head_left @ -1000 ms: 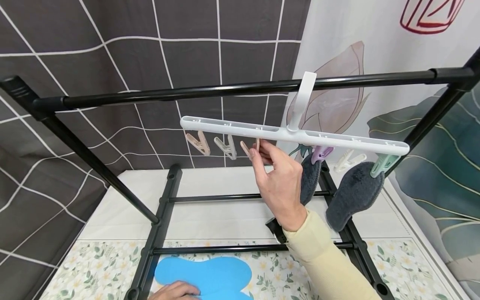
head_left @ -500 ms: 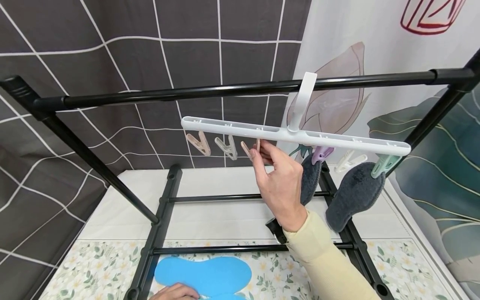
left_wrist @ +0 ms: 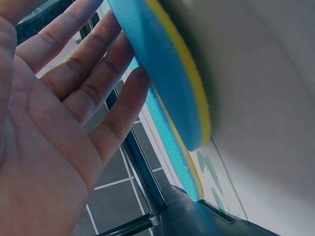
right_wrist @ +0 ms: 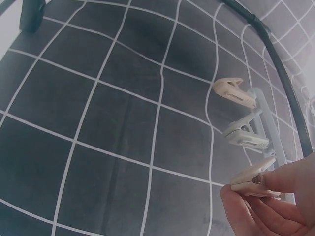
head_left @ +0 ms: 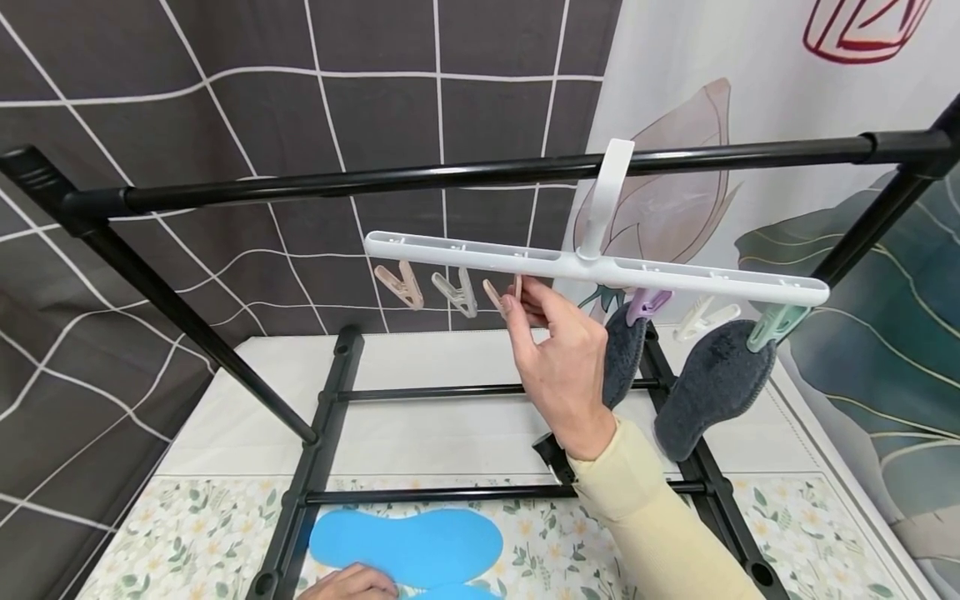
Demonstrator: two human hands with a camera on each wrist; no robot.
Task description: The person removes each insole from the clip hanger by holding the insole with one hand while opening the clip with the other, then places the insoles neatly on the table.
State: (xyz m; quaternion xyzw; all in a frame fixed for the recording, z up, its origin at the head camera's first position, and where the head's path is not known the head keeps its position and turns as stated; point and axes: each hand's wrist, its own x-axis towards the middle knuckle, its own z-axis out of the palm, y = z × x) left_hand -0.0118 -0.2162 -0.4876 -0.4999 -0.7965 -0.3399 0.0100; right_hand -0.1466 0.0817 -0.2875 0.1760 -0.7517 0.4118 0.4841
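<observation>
My right hand (head_left: 558,367) pinches a beige clothespin (right_wrist: 253,177) under the white clip hanger (head_left: 480,257), thumb on one side and fingers on the other. A grey and another beige clothespin (head_left: 401,285) hang to its left. My left hand (head_left: 351,583) is low in the head view, at the near blue edge. In the left wrist view its fingers are extended, the tips against a blue insole (left_wrist: 167,73) with a yellow layer. A second blue insole (left_wrist: 170,147) lies beside it. Two dark grey insoles (head_left: 716,387) hang from purple and green clothespins on the hanger's right half.
The hanger hooks over the black top rail (head_left: 360,185) of a rack. Lower crossbars (head_left: 450,494) run above the white and floral tabletop (head_left: 191,533). A white clothespin (head_left: 705,318) hangs between the grey insoles. A dark gridded curtain (head_left: 375,117) is behind.
The right hand keeps its pinch on the beige clothespin. Near the left hand, the lower blue insole has shifted slightly towards the bottom edge. The hanger's right end sits a touch further right.
</observation>
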